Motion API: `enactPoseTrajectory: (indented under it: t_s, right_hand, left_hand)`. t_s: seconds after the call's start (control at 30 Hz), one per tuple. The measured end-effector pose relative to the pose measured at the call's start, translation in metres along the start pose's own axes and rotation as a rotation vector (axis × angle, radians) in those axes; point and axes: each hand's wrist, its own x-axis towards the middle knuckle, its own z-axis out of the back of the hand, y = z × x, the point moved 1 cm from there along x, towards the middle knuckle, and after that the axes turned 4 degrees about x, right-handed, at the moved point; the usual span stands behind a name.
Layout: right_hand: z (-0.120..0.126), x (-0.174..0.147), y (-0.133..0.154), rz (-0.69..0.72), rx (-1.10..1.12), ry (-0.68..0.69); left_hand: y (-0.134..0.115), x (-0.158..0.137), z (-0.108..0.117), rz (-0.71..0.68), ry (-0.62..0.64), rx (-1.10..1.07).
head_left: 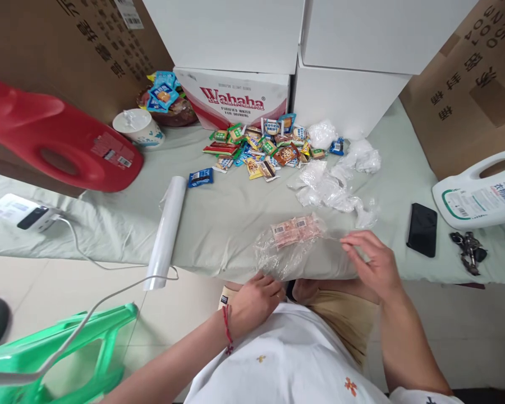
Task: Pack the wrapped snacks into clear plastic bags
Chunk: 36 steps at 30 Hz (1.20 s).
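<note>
Near the front edge of the cloth-covered surface lies a pair of pinkish snack packets (298, 229) with barcode labels, in a crumpled sheet of clear plastic wrap (273, 261). My right hand (374, 264) pinches a drawn-out corner of the wrap between thumb and fingers, to the right of the packets. At the near edge, my left hand (258, 297) has its fingers curled against the wrap's lower side; its fingertips are partly hidden. A roll of plastic wrap (166, 233) lies to the left, its near end jutting past the edge.
Behind lie a heap of small wrapped snacks (261, 146), a blue packet (201, 177) and crumpled clear film bundles (330, 182). A phone (422, 230), keys (469, 251) and white detergent bottle (482, 193) stand right; a red jug (63, 140) and power cable (122, 286) are left.
</note>
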Motion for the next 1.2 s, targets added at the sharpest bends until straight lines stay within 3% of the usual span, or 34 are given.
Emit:
enactPoseTrajectory:
  t_s: [0.13,0.23,0.3,0.4,0.5,0.6,0.67,0.73,0.83,0.97,1.03,1.2]
  right_hand:
    - [-0.041,0.012,0.035,0.217,0.021,0.297]
    - [-0.063,0.014,0.033,0.164,-0.194,0.412]
    - [-0.065,0.008,0.02,0.079,-0.274,0.44]
    - [-0.051,-0.011,-0.007,-0.078,-0.3,0.407]
    - [-0.031,-0.03,-0.026,-0.203,-0.229,0.364]
    - [-0.017,-0.033,-0.022,-0.247,-0.131,0.214]
    - [-0.02,-0.022,-0.007,-0.192,-0.109,0.115]
    - [-0.036,-0.004,0.012,-0.035,-0.122,0.163]
    - [-0.076,0.028,0.031,0.251,-0.241,0.361]
    - [-0.111,0.061,0.031,0.341,-0.435,0.442]
    - [-0.109,0.069,0.027,0.345,-0.482,0.476]
    - [-0.073,0.071,0.008,0.3,-0.403,0.542]
  left_hand:
    - [-0.003,0.005,0.0,0.154,-0.128,-0.149]
    - [0.01,0.022,0.007,0.375,-0.324,-0.12]
    - [0.024,0.036,0.01,0.476,-0.379,-0.052]
    - [0.052,0.053,0.008,0.535,-0.316,-0.085]
    - [0.075,0.059,0.003,0.562,-0.266,-0.344]
    - [0.086,0.06,0.002,0.641,-0.324,-0.65]
    - [0.087,0.06,0.003,0.748,-0.397,-0.747]
    - [0.086,0.063,0.004,0.814,-0.431,-0.713]
    - [0.083,0.069,0.005,0.826,-0.421,-0.488]
    - [0.085,0.072,-0.002,0.837,-0.397,-0.223]
    - [0.087,0.071,-0.007,0.865,-0.34,-0.148]
    - [0.088,0.069,-0.013,0.959,-0.178,-0.042]
